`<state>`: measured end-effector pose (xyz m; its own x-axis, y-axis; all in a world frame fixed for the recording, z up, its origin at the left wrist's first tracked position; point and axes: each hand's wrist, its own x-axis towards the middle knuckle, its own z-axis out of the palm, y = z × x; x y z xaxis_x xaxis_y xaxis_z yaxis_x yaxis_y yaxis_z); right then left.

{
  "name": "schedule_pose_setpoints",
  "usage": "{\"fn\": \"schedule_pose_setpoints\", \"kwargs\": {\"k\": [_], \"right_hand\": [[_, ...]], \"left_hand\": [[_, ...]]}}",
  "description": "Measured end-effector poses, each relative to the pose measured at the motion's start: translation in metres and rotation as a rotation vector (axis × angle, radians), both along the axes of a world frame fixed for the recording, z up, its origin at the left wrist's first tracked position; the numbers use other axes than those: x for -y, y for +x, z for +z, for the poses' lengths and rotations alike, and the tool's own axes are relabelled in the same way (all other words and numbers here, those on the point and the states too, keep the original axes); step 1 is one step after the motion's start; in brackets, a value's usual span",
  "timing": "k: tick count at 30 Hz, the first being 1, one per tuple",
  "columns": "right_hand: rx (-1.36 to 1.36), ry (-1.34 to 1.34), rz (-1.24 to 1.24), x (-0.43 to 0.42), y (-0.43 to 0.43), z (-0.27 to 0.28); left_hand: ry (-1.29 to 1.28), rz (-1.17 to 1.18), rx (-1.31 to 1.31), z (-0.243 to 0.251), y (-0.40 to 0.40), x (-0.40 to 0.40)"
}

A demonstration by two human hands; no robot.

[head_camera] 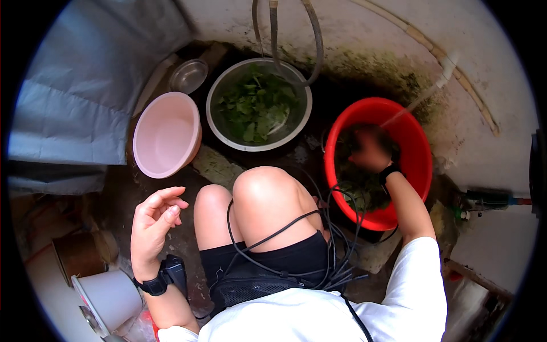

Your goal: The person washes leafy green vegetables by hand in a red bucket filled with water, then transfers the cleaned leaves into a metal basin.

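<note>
My right hand (371, 149) reaches down into a red plastic bucket (416, 141) with green leaves (361, 194) inside. That hand is blurred, so whether its fingers grip any leaves cannot be told. A stream of water (401, 113) runs from a white pipe outlet (448, 70) on the wall into the bucket. My left hand (158, 218) is raised beside my knees, fingers loosely bent and apart, holding nothing. Ahead of me, a metal basin (211, 124) holds leafy greens (256, 102). A tilted pink plastic basin (164, 132) with nothing in it stands to its left.
Black cables (337, 248) loop over my legs and beside the bucket. Grey hoses (316, 42) hang above the metal basin. A small metal bowl (189, 76) lies behind the pink basin. A grey sheet (81, 94) hangs at left, above a white bucket (111, 297) lying tilted.
</note>
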<state>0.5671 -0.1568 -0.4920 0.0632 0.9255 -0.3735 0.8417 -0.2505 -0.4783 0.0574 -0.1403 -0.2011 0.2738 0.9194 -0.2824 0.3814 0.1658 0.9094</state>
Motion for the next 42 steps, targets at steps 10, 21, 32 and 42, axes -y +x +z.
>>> {"fn": "schedule_pose_setpoints", "kwargs": {"k": [10, 21, 32, 42], "right_hand": [[-0.115, -0.521, 0.487, 0.017, -0.044, -0.068], [0.055, -0.045, -0.058, 0.002, -0.016, 0.025], [0.058, -0.507, 0.525, 0.023, -0.045, -0.066], [-0.552, -0.080, -0.142, 0.030, -0.015, 0.111]], "left_hand": [[0.008, 0.010, -0.005, 0.001, -0.008, 0.003], [0.007, 0.001, -0.007, 0.003, -0.001, 0.001], [-0.023, -0.002, -0.011, 0.004, -0.003, 0.004], [0.010, 0.000, 0.022, -0.001, -0.009, 0.002]]}}
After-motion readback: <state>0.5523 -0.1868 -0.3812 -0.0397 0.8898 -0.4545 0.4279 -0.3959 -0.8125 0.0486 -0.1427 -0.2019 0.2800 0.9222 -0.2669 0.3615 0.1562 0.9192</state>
